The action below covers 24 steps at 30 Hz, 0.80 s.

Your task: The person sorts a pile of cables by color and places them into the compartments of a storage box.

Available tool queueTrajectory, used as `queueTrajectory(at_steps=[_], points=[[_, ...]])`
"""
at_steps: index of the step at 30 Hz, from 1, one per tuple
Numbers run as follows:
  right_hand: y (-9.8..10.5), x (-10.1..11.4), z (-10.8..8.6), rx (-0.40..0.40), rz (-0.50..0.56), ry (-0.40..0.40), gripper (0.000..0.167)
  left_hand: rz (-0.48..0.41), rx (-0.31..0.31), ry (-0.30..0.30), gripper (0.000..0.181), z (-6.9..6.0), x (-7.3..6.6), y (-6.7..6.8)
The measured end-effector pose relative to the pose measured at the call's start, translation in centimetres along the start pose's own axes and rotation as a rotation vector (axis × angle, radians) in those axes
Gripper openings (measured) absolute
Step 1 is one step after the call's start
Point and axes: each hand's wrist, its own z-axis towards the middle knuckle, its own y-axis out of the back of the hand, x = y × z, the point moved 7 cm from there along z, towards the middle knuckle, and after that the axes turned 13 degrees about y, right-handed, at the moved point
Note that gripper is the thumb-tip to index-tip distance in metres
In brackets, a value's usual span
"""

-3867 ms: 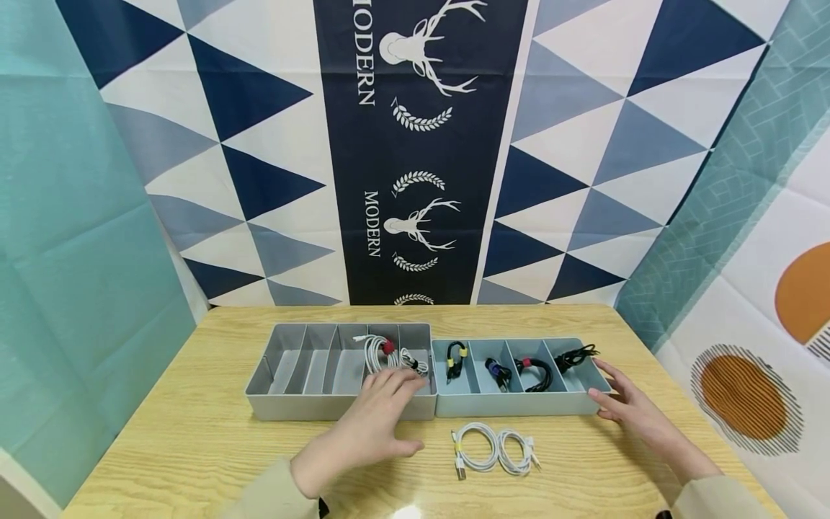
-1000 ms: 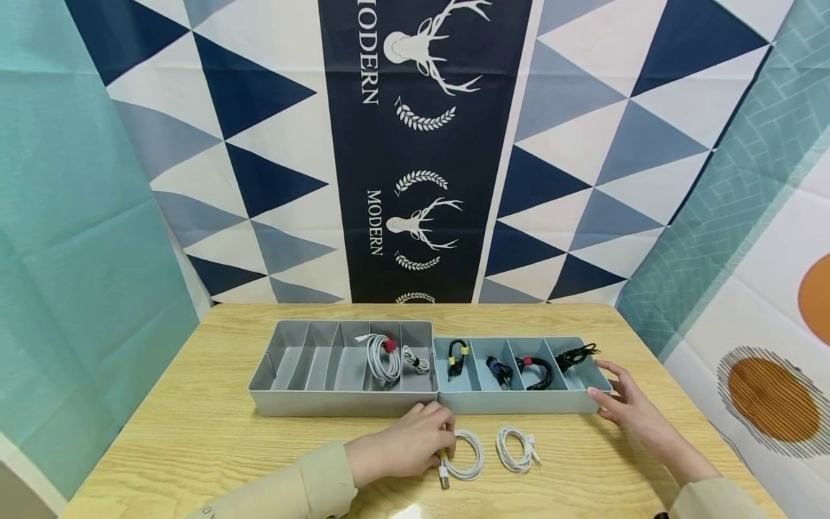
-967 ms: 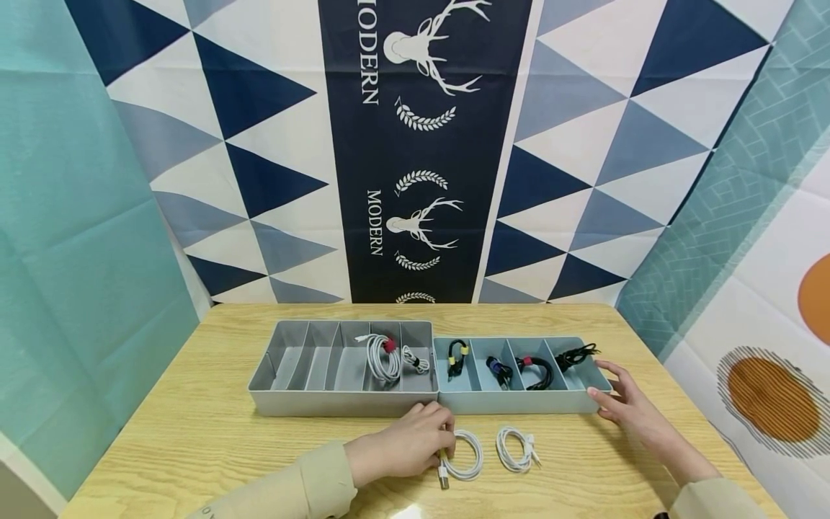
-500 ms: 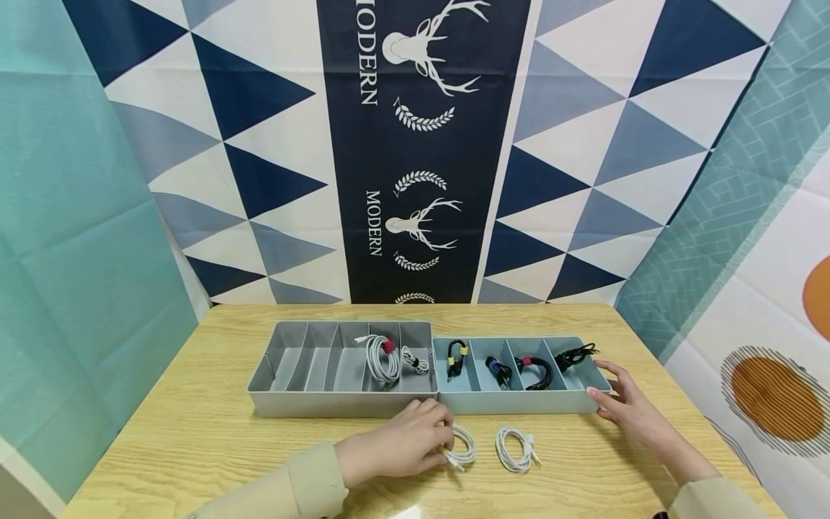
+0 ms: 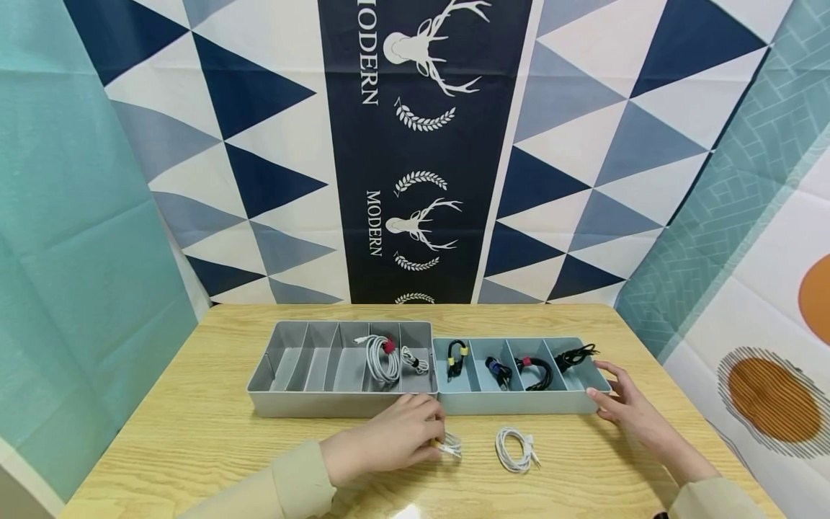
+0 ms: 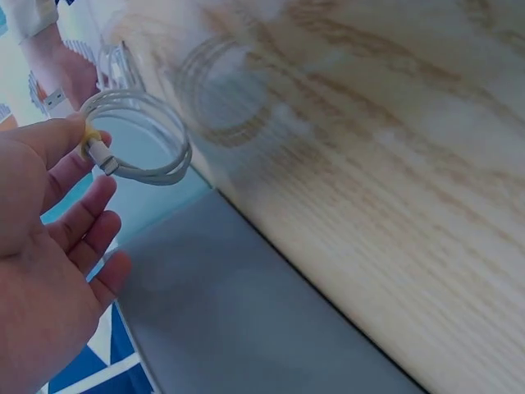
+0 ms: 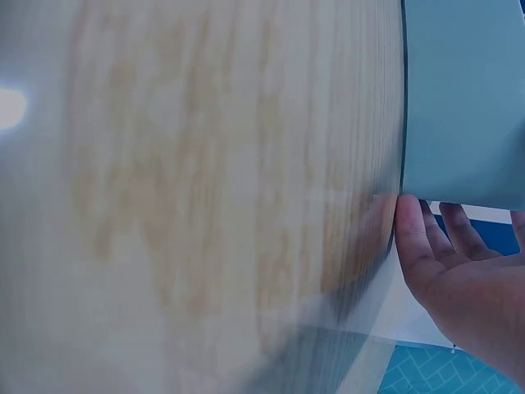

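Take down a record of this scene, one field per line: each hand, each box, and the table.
Left hand: pinches a coiled white cable with a yellow tie
Right hand: touches the right end of the blue box
Gray box: two white cables, toward its right
Blue box: four black cables
Table: one loose white coil

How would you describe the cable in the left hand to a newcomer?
On the wooden table stands a gray box. In front of its right end, the left hand pinches a coiled white cable. Its yellow tie distinguishes it from the white coil lying nearby.
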Motion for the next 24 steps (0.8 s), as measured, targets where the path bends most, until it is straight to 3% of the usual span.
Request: queueTrajectory(at_steps=[8,15,24], points=[[0.1,0.1,0.0,-0.007,0.017,-0.011,0.069,0.029,0.042,0.012,0.018,-0.4,0.5,0.8],[0.2,0.0,0.1,-0.009,0.009,-0.004,0.068,0.048,0.025,0.024,0.014,-0.4,1.2,1.5],[0.2,-0.3,0.2,-0.012,0.004,0.005,0.068,0.063,0.033,0.03,0.013,-0.5,1.3,1.1]])
